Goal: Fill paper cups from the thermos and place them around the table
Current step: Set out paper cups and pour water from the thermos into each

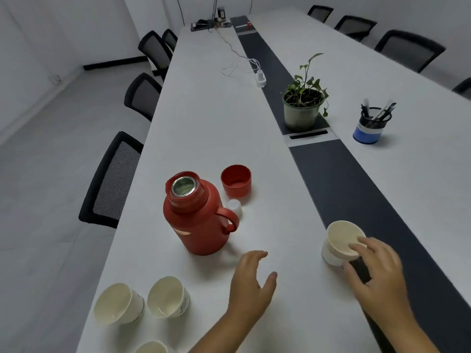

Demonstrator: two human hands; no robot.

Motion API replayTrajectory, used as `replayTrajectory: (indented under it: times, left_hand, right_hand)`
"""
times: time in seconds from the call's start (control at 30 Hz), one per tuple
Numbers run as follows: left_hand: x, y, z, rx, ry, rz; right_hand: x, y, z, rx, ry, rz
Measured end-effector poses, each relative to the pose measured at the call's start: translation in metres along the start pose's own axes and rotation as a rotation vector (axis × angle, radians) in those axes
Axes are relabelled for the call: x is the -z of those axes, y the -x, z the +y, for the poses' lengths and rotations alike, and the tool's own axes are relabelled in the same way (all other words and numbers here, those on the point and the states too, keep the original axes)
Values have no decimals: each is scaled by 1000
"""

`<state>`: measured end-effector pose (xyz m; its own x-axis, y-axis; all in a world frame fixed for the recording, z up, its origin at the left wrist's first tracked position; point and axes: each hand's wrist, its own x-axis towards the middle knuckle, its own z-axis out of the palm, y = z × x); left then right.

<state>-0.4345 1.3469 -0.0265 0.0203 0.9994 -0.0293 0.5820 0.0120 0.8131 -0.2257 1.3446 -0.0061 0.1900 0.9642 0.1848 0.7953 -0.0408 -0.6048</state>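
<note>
A red thermos [197,220] stands uncapped on the white table [209,118], its handle turned right. Its red cap cup [236,180] sits mouth up just behind, and a small white stopper [235,206] lies beside the handle. My right hand [377,273] grips the rim of a stack of paper cups [340,240] at the edge of the dark centre strip. My left hand [252,284] hovers open over the table, right of and nearer than the thermos, holding nothing. Two paper cups [118,305] [168,296] stand at the near left, and a third cup [151,348] is cut off by the bottom edge.
A potted plant [302,108] stands on the dark centre strip [339,179], with a blue pen holder [370,127] to its right. A white power adapter [261,79] and cables lie farther up the table. Black mesh chairs [112,179] line both long sides.
</note>
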Motion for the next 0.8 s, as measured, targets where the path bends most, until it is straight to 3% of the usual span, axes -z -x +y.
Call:
replayTrajectory:
  times: [0.13,0.27,0.47,0.63,0.8]
  left_hand:
    - [-44,-12,18,50,-59,-194]
    - [-73,-30,35,81,-118,-312]
    - [-91,-48,48,53,-24,-327]
    - [-93,-44,36,12,-35,-346]
    - [-86,-38,26,-83,-144,-354]
  right_hand:
    - [6,-17,36,-197,103,-233]
    - [0,-28,46,-127,97,-335]
    - [1,-34,52,-13,-70,-339]
    - [2,-26,50,-86,-270,-384]
    - [6,-28,51,23,-157,-612]
